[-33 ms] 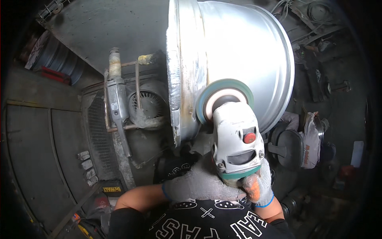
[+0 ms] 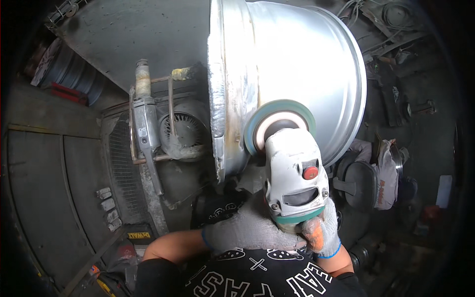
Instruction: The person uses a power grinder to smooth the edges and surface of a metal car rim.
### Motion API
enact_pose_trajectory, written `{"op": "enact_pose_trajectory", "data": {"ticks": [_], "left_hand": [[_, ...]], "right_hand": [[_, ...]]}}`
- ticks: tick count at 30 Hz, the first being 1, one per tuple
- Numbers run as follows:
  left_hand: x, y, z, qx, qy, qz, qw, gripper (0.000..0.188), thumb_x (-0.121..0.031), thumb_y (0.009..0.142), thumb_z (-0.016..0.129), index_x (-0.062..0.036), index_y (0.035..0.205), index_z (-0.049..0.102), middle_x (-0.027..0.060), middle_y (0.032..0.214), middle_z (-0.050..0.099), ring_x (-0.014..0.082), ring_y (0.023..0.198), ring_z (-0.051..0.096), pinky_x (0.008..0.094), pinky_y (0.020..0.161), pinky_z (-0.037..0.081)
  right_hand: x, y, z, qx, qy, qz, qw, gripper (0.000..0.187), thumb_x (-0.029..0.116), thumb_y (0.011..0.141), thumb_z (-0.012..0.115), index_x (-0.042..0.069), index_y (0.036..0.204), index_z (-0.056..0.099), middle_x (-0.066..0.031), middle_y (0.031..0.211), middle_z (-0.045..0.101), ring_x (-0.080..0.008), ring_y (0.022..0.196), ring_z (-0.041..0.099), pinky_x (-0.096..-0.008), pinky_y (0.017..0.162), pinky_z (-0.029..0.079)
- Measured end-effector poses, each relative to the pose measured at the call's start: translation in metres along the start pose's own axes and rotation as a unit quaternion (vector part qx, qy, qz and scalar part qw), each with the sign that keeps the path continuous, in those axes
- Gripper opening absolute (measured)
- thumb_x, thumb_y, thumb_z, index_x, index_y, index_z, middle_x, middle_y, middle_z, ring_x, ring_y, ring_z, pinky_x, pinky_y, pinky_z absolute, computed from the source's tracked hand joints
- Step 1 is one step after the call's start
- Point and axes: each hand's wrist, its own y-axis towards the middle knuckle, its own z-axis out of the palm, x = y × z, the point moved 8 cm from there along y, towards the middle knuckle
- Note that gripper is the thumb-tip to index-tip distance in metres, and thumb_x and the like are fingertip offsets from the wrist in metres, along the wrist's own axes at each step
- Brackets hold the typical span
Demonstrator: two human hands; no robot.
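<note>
A white angle grinder [image 2: 292,161] with a red button and a green collar points away from me. Both my hands wear grey knitted gloves and are closed round its body. My left hand [image 2: 252,225] wraps it from the left, low by the collar. On the right side grips my right hand [image 2: 324,230], its thumb patched orange. The greenish abrasive disc [image 2: 255,123] sits against or just in front of a silver wheel rim [image 2: 307,59]; contact cannot be made out. Along the rim's left lip the metal looks rough, with a brownish band beside it.
Left of the wheel stands a dusty motor [image 2: 183,131] inside a pipe frame, with a grey power tool [image 2: 146,123] propped on it. More rims [image 2: 74,72] lie at far left. A dark seat [image 2: 360,183] and a pale bag [image 2: 387,178] are at right, near cables [image 2: 398,15].
</note>
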Motion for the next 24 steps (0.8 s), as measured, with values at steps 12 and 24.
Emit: {"op": "enact_pose_trajectory", "data": {"ticks": [12,24], "left_hand": [[-0.008,0.006,-0.003,-0.001,0.037,-0.068,0.997,0.09,-0.025,0.063,0.083,-0.0041,0.135,0.033,0.0148,0.132,0.043,0.0256,0.123,0.044,0.0369,0.104,0.035],[-0.026,0.006,-0.006,0.004,0.086,0.0,0.996,0.074,-0.035,0.067,0.077,-0.0055,0.128,0.046,0.0157,0.128,0.048,0.0261,0.12,0.046,0.0363,0.105,0.033]], "right_hand": [[0.008,0.006,-0.001,0.001,0.023,0.007,1.0,0.086,0.039,0.075,0.074,-0.007,0.135,0.033,-0.0147,0.128,0.049,-0.0199,0.118,0.047,-0.0329,0.101,0.034],[0.017,0.008,0.003,0.016,-0.039,-0.033,0.999,0.073,0.036,0.078,0.069,-0.007,0.13,0.04,-0.0153,0.121,0.054,-0.0191,0.111,0.05,-0.0325,0.098,0.036]]}}
